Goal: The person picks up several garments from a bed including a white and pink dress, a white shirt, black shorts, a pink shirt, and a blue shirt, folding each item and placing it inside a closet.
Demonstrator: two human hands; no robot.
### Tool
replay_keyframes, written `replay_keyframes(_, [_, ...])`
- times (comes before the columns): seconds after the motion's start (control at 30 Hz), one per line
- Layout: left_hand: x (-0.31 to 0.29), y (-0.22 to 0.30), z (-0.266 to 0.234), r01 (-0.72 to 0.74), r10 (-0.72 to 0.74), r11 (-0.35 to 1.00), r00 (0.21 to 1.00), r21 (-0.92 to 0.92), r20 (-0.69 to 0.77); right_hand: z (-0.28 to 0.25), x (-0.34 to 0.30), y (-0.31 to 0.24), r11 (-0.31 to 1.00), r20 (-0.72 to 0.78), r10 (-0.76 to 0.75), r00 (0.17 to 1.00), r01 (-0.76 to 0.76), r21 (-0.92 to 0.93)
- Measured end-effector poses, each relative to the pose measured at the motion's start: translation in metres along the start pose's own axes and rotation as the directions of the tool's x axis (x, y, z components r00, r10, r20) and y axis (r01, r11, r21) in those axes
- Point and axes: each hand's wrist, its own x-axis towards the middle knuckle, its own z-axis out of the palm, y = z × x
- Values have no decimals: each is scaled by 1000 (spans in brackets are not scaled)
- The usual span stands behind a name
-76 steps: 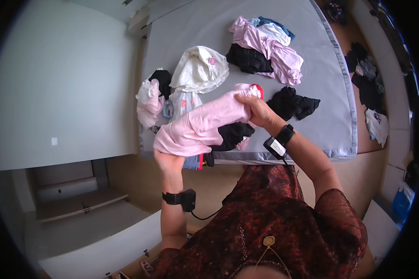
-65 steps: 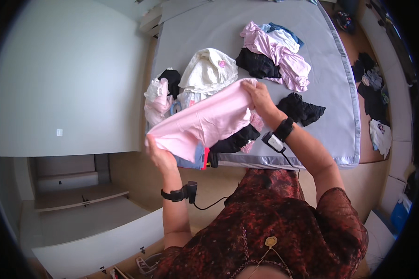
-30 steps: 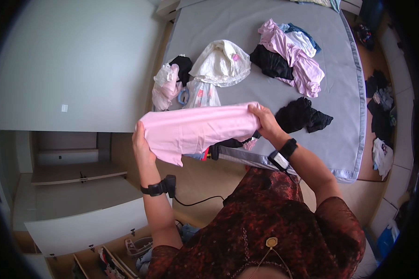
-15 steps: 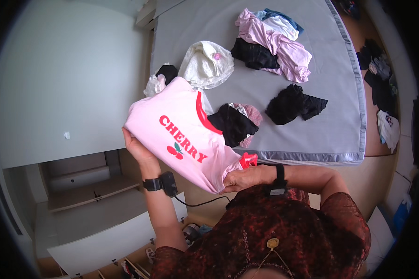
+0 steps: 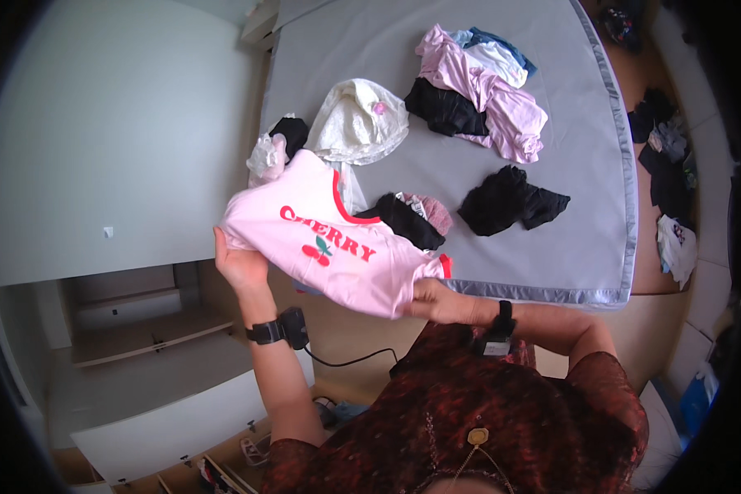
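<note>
A pink T-shirt (image 5: 337, 276) with red trim, red lettering and a cherry print stretches between my two hands over the near left corner of the mattress. At its left edge my left hand (image 5: 240, 257) grips the fabric, with the thumb showing outside. My right hand (image 5: 438, 300) pinches the lower right side of the shirt beside a red-trimmed sleeve. Just beyond the shirt lie a black garment (image 5: 405, 221) and a dusty pink knitted piece (image 5: 438, 214), both partly covered. A white lace hat-shaped piece (image 5: 358, 123) rests behind the neckline.
On the grey mattress (image 5: 584, 214) lie a crumpled black garment (image 5: 510, 200) and a heap with a light pink garment (image 5: 510, 123), white and blue cloth. Dark and white clothes (image 5: 675, 247) lie right of the bed. An open cabinet (image 5: 152, 309) stands at left.
The shirt has tilted and dropped slightly at its far side, its lettering now creased. My right hand has moved a little up and right. The whole view has shifted slightly.
</note>
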Motion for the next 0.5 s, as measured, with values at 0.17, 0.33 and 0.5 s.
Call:
replay_keyframes(0.17, [-18,-19,1,-356,374,734,923,579,94,-41,-7,8,485,-418,550,723,132,865])
replay_keyframes(0.33, [-37,-32,-35,-260,302,800,953,541,12,-64,-4,-2,727,-638,509,578,108,678])
replay_keyframes(0.5, [-49,-55,-27,-221,346,703,937,676,-54,-76,-10,17,988,-578,127,806,-154,1])
